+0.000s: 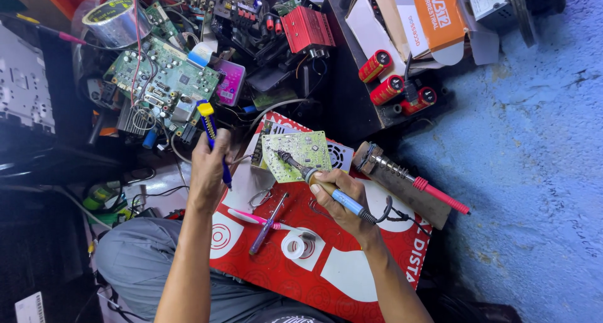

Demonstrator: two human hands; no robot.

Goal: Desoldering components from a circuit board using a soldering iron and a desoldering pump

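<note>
My right hand (342, 200) grips a blue-handled soldering iron (314, 178), its tip resting on a small green circuit board (301, 155) that lies on a red and white box (326, 266). My left hand (209, 166) holds a blue and yellow desoldering pump (210, 131) upright, just left of the board. A purple screwdriver (267, 226), a pink tool (251, 217) and a small roll of solder wire (293, 246) lie on the box below my hands.
A second soldering iron with a red handle (414, 182) rests on a wooden block at the right. A larger green circuit board (163, 78), tape roll (116, 18), red capacitors (392, 84), cables and an orange carton (433, 12) crowd the back. Blue floor (534, 160) lies right.
</note>
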